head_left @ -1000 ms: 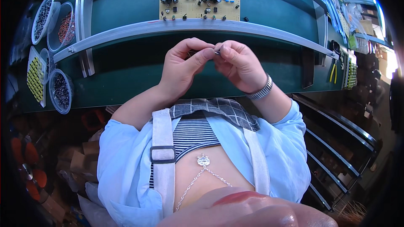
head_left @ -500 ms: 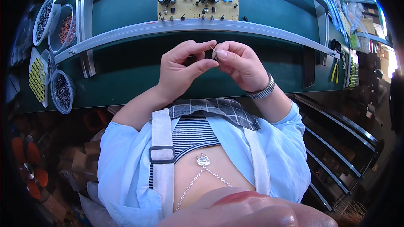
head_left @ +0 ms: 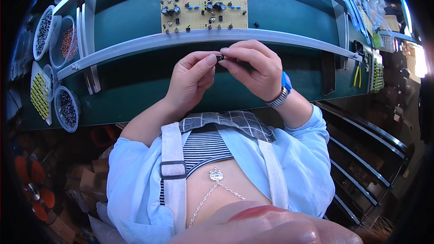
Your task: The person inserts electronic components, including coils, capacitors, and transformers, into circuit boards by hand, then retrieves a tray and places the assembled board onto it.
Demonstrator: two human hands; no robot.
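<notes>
My left hand (head_left: 191,77) pinches a small dark part (head_left: 219,57), perhaps an electronic component, between thumb and fingertips. From the other side, the thumb and fingers of my right hand (head_left: 258,68) close on the same part. Its exact kind is too small to make out. Both hands are just in front of the near metal rail (head_left: 149,40), above the green bench top (head_left: 135,91). Beyond the rail lies a tan circuit board (head_left: 195,19) set with black capacitors, blue parts and other small components.
At the left stand clear tubs of small parts, one with orange pieces (head_left: 68,43) and one with dark pieces (head_left: 68,108), beside a tray of yellow parts (head_left: 40,96). Yellow-handled pliers (head_left: 357,76) lie at the right. One loose black component (head_left: 257,24) sits beside the board.
My fingers have shifted around the small part, and my right hand has turned, its fingers now reaching leftward. The board and rail appear slightly lower and farther left in view.
</notes>
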